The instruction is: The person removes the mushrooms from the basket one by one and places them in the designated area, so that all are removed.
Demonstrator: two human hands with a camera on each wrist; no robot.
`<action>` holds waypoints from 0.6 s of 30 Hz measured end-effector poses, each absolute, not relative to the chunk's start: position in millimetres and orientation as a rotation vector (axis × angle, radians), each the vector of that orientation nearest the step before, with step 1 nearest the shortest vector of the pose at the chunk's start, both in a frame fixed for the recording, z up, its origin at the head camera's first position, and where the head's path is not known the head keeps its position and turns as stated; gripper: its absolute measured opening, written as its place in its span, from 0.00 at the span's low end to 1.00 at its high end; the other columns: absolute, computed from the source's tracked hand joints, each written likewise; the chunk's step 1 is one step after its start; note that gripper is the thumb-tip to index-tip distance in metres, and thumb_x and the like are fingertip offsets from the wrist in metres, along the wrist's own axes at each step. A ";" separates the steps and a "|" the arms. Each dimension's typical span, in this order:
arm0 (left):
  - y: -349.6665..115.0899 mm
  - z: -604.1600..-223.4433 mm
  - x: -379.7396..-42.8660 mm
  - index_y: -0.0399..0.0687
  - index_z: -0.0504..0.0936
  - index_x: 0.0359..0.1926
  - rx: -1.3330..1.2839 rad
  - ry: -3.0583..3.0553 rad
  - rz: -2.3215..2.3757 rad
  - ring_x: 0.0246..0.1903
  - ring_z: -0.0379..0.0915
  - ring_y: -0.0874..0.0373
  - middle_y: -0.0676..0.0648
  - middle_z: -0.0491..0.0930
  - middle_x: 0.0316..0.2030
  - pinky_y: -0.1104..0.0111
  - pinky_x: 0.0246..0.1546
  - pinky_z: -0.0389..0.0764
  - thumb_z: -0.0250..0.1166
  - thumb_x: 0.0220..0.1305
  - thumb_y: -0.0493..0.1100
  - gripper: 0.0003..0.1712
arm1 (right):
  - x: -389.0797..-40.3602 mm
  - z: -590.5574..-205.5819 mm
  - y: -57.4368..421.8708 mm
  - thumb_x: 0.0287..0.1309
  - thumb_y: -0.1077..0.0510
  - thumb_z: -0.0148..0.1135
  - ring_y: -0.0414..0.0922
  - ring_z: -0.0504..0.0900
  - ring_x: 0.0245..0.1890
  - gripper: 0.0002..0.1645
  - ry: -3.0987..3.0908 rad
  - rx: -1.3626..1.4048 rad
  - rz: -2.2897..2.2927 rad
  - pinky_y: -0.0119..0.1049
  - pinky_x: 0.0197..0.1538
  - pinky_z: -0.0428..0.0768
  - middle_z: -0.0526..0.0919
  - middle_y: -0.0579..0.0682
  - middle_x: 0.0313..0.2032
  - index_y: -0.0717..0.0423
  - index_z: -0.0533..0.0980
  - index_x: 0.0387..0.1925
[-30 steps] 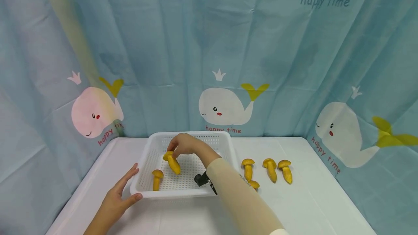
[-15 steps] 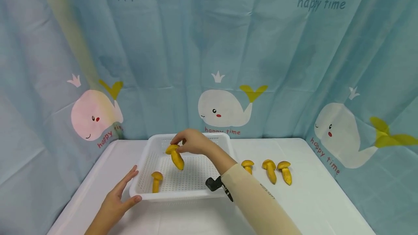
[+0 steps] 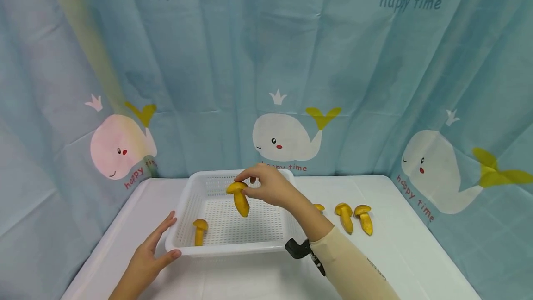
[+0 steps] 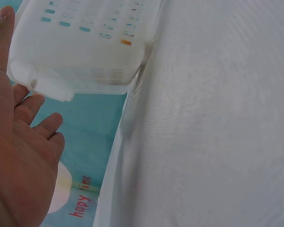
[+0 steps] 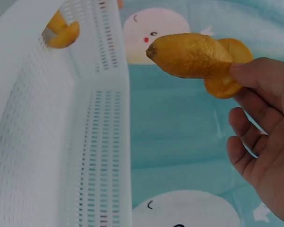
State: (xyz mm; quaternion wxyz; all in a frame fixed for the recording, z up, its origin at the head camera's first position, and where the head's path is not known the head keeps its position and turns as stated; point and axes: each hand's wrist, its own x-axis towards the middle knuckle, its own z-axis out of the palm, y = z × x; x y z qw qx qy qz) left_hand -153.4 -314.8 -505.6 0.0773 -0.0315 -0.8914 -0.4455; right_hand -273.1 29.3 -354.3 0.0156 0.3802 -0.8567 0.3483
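Note:
My right hand (image 3: 270, 186) pinches a yellow mushroom (image 3: 240, 200) at its cap, between thumb and forefinger. The mushroom hangs stem down above the white perforated basket (image 3: 233, 248). In the right wrist view its thick stem (image 5: 182, 54) points away from the fingers, beyond the basket's wall (image 5: 104, 156). Another mushroom (image 3: 200, 233) sits inside the basket at the front left corner. My left hand (image 3: 145, 258) is at that corner, thumb by the front rim and fingers spread along the left side. From the left wrist, the hand (image 4: 19, 151) appears close against the basket; firm contact is unclear.
Two mushrooms, one (image 3: 344, 217) beside the other (image 3: 364, 219), lie on the white table (image 3: 399, 253) right of the basket. A third mushroom cap (image 3: 319, 207) shows partly behind the right forearm. A blue whale-print curtain (image 3: 225, 82) encloses the table's back and sides.
My right hand has lifted the mushroom from low inside the basket and carried it up and to the right. My left hand has stayed at the basket's corner.

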 end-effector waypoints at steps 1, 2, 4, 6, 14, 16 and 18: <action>-314.6 -505.6 -153.5 0.64 0.60 0.79 -0.094 -2.672 -1.336 0.79 0.43 0.39 0.54 0.51 0.81 0.24 0.63 0.57 0.75 0.62 0.49 0.48 | -270.7 -353.8 34.0 0.62 0.57 0.71 0.49 0.79 0.45 0.16 -2.649 1.171 1.095 0.35 0.42 0.79 0.84 0.30 0.44 0.40 0.86 0.51; -314.5 -505.6 -153.9 0.64 0.60 0.79 -0.092 -2.678 -1.333 0.78 0.43 0.38 0.54 0.51 0.81 0.24 0.63 0.57 0.74 0.62 0.50 0.48 | -268.9 -353.7 38.8 0.62 0.58 0.71 0.49 0.79 0.44 0.16 -2.627 1.167 1.111 0.35 0.43 0.79 0.84 0.31 0.43 0.40 0.86 0.51; -314.2 -505.6 -154.7 0.65 0.60 0.79 -0.081 -2.689 -1.324 0.78 0.43 0.36 0.55 0.50 0.81 0.23 0.62 0.57 0.74 0.63 0.50 0.48 | -264.1 -352.2 48.0 0.62 0.59 0.71 0.48 0.78 0.43 0.17 -2.583 1.159 1.147 0.35 0.44 0.79 0.84 0.32 0.43 0.40 0.86 0.51; -314.0 -505.3 -155.1 0.65 0.59 0.79 -0.079 -2.693 -1.319 0.78 0.44 0.35 0.55 0.50 0.81 0.23 0.62 0.57 0.74 0.63 0.51 0.48 | -259.5 -351.5 56.9 0.61 0.60 0.71 0.45 0.77 0.42 0.17 -2.538 1.155 1.182 0.35 0.44 0.79 0.85 0.33 0.44 0.41 0.86 0.50; -313.5 -502.7 -153.6 0.65 0.60 0.79 -0.079 -2.685 -1.300 0.79 0.42 0.42 0.54 0.51 0.81 0.24 0.62 0.58 0.74 0.63 0.50 0.48 | -244.4 -356.9 87.4 0.62 0.60 0.71 0.36 0.76 0.43 0.18 -2.448 1.115 1.184 0.34 0.46 0.80 0.84 0.31 0.46 0.38 0.85 0.51; -312.9 -502.7 -153.6 0.64 0.60 0.79 -0.080 -2.685 -1.311 0.79 0.43 0.39 0.54 0.51 0.81 0.23 0.62 0.58 0.74 0.63 0.50 0.48 | -241.2 -359.4 94.0 0.62 0.60 0.72 0.36 0.77 0.43 0.18 -2.437 1.100 1.182 0.34 0.45 0.80 0.84 0.30 0.46 0.37 0.85 0.51; -312.1 -502.7 -153.9 0.64 0.60 0.79 -0.074 -2.690 -1.316 0.78 0.44 0.36 0.55 0.50 0.81 0.23 0.62 0.57 0.74 0.62 0.50 0.48 | -237.0 -361.0 100.5 0.61 0.60 0.72 0.36 0.77 0.43 0.18 -2.428 1.084 1.188 0.34 0.46 0.80 0.85 0.29 0.46 0.37 0.85 0.50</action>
